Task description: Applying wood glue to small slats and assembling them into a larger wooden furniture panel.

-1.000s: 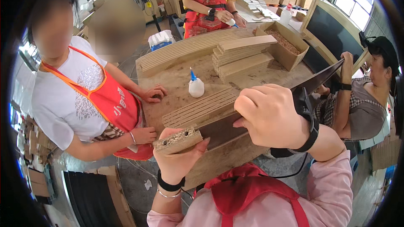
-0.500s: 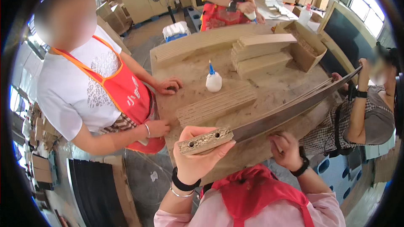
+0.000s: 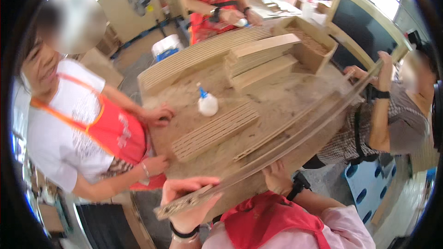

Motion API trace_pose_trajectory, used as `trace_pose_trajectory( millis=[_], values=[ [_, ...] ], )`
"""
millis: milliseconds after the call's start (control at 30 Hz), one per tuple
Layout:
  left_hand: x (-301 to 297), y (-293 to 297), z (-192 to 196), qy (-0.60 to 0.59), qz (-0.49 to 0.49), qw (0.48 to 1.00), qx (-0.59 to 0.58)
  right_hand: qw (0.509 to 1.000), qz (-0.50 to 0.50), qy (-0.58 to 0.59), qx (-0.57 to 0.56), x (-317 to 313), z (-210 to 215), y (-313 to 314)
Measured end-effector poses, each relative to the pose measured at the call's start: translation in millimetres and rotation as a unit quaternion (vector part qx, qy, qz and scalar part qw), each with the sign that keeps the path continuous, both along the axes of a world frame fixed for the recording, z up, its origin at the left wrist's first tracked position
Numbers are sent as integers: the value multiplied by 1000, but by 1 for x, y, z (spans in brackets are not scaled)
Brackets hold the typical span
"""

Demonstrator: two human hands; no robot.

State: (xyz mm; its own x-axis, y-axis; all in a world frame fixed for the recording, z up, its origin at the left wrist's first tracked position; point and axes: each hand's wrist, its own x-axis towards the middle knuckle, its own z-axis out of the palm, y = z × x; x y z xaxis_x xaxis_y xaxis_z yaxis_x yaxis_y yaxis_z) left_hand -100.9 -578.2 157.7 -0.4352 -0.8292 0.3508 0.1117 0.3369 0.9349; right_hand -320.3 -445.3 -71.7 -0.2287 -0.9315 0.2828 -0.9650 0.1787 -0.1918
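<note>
A long, narrow brown board [image 3: 302, 134] stretches across the near side of the workbench, tilted up toward the right. My left hand [image 3: 191, 198] is closed around its near-left end, where the rough chipboard core shows. Below the board's middle, my right hand [image 3: 278, 180] has its fingers stretched toward the lower edge; whether they touch it is unclear. A co-worker's hand [image 3: 384, 61] at the right supports the far end. Another long strip [image 3: 286, 127] lies just beyond the board. Farther in are a bundle of slotted strips [image 3: 217, 131] and a white glue bottle [image 3: 208, 104] with a blue nozzle.
Stacked boards [image 3: 263, 57] and a cardboard box [image 3: 323, 62] of small brown pieces occupy the workbench's [image 3: 184, 87] far side. A co-worker in a red apron [image 3: 120, 131] stands at the left. Across the bench another person [image 3: 217, 4] holds a white bottle.
My view has shifted and turned. The board's near end has swung down and left with my left hand, turning its end face. My right hand has moved in toward the board, its fingers straightened.
</note>
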Motion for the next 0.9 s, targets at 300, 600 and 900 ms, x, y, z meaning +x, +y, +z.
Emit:
trace_pose_trajectory(
  millis=[300,600,900],
  values=[
    [8,3,19,-45,31,996,-67,906,236,-186,299,-47,99,3],
    [-2,-19,-15,22,-55,992,-110,970,117,-77,-197,-47,349,-38],
    [4,-7,-25,40,-66,995,-58,950,286,83,-90,-54,335,-67]
  ],
)
